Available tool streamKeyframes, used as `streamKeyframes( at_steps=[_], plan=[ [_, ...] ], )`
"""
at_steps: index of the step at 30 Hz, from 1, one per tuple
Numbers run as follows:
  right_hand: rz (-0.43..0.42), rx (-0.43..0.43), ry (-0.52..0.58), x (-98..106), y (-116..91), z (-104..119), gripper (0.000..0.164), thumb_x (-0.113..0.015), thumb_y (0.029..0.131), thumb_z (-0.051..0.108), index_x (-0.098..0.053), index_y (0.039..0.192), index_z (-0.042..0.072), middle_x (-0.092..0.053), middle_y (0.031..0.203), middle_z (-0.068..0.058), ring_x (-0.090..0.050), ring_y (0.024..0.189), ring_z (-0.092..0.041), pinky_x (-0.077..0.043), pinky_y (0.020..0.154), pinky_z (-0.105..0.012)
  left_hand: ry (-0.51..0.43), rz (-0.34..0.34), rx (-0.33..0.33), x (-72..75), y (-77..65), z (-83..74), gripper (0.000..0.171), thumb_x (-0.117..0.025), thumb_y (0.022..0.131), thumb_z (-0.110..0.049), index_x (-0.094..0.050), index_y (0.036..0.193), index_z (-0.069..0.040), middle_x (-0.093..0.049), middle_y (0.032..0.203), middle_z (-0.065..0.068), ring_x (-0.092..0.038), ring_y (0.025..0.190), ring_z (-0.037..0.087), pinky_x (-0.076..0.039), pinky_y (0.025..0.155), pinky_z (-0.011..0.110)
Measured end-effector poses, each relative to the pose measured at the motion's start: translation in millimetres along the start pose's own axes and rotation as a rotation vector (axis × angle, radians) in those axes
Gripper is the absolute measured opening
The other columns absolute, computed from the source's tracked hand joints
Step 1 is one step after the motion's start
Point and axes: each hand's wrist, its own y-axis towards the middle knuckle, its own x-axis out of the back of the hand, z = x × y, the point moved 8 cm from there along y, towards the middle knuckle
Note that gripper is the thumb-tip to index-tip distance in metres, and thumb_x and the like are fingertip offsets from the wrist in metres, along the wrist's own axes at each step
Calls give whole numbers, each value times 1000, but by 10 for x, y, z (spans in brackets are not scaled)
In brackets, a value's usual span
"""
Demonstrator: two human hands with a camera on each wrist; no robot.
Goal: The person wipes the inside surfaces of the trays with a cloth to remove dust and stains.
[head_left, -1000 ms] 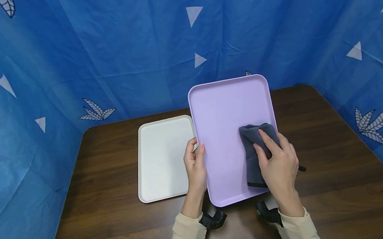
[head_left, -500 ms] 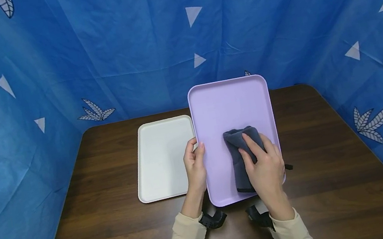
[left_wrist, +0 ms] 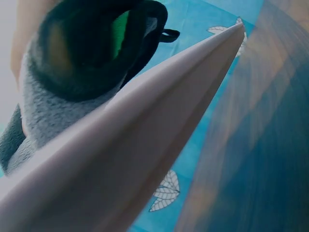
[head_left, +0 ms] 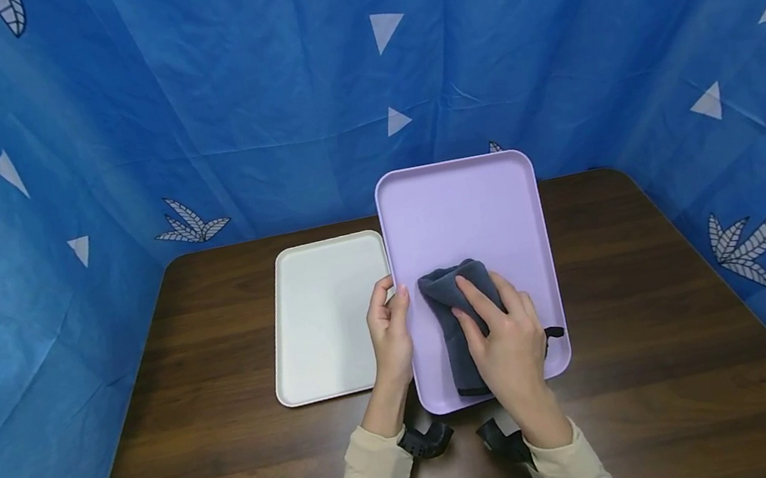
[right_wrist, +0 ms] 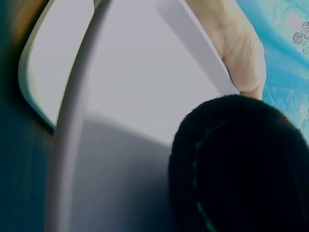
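A purple tray is held up at a tilt above the table by my left hand, which grips its left rim with the thumb on the inner side. My right hand holds a folded dark grey cloth against the lower part of the tray's face. A small black loop sticks out from the cloth on the right. In the left wrist view the tray's edge runs across, with the cloth behind it. The right wrist view has the cloth dark and close, beside the left hand.
A white tray lies on the brown wooden table, left of the purple one and partly behind my left hand. A blue patterned curtain surrounds the table's back and sides.
My right hand has slid the cloth leftward across the purple tray, from near its right rim toward the left rim. The left hand and the tray have stayed almost still.
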Motion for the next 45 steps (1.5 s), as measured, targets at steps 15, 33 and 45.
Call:
streamKeyframes(
  at_steps=[15, 33, 45],
  plan=[
    [19, 61, 8, -86, -34, 185, 44, -85, 74, 12, -73, 116, 13, -63, 123, -24, -58, 80, -36, -53, 61, -48, -8, 8, -8, 9, 2, 3, 33, -46, 101, -12, -47, 121, 14, -71, 80, -15, -66, 78, 2, -50, 69, 18],
    [-22, 6, 6, 33, -28, -104, 43, -84, 74, 9, -74, 115, 14, -65, 119, -24, -60, 83, -40, -52, 66, -52, -22, -12, 15, 3, -1, 34, 34, -47, 99, -12, -46, 121, 14, -71, 80, -12, -66, 72, 4, -53, 62, 20],
    [-36, -141, -30, 192, -33, -505, 42, -82, 77, 7, -72, 117, 12, -63, 120, -27, -59, 89, -46, -48, 69, -56, -2, -14, 9, -4, -3, 8, 34, -47, 101, -14, -47, 121, 14, -70, 78, -12, -65, 69, 4, -52, 60, 20]
  ],
)
